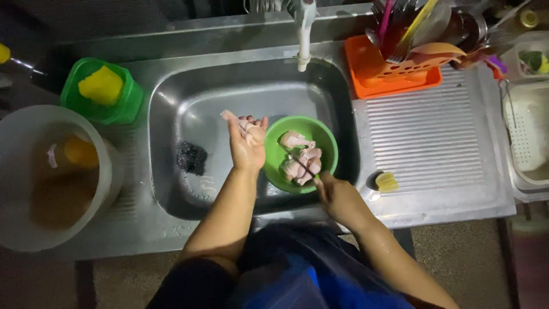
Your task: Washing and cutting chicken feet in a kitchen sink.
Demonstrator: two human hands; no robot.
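Steel sink (pixel 189 103), set in counter; green bowl (pixel 323 137) inside, raw chicken pieces (pixel 300 160) heaped there; my left hand (pixel 247 143), fingers curled round one raw piece over the basin; my right hand (pixel 337 197) gripping a thin knife toward the bowl

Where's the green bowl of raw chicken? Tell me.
In the head view, the green bowl sits inside the sink, right of centre, between the left hand and right hand.

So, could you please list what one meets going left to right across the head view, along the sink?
White bucket → green container → dark scrubber → left hand → green bowl → yellow piece → white basket.
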